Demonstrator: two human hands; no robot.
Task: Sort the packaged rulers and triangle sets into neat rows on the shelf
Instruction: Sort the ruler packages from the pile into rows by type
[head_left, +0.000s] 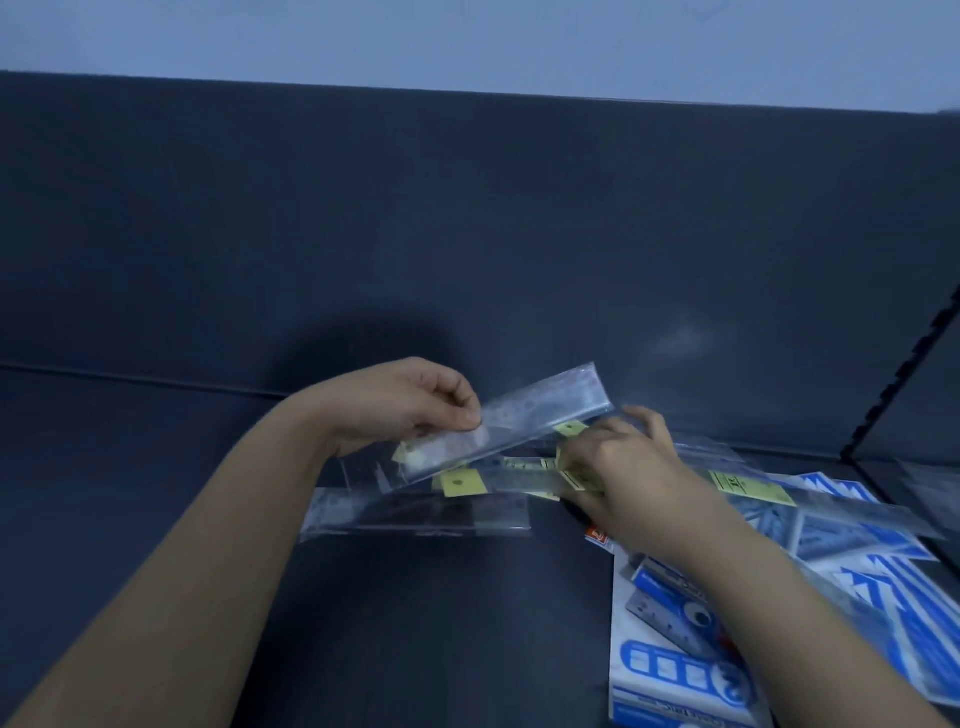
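My left hand (410, 402) pinches a clear packaged ruler (530, 423) by its left end and holds it tilted above the dark shelf (208, 493). My right hand (618, 467) rests fingers-down on a loose pile of clear ruler packs with yellow labels (519, 475); whether it grips one is unclear. Another clear ruler pack (415, 512) lies flat on the shelf below my left hand. Blue-and-white triangle set packs (852, 545) lie scattered at the right, partly under my right forearm.
The shelf's dark back panel (467, 234) rises behind the pile. A slotted upright (904, 364) stands at the far right. A white-and-blue set pack (670, 670) lies near the front right edge. Bare shelf surface spreads to the left.
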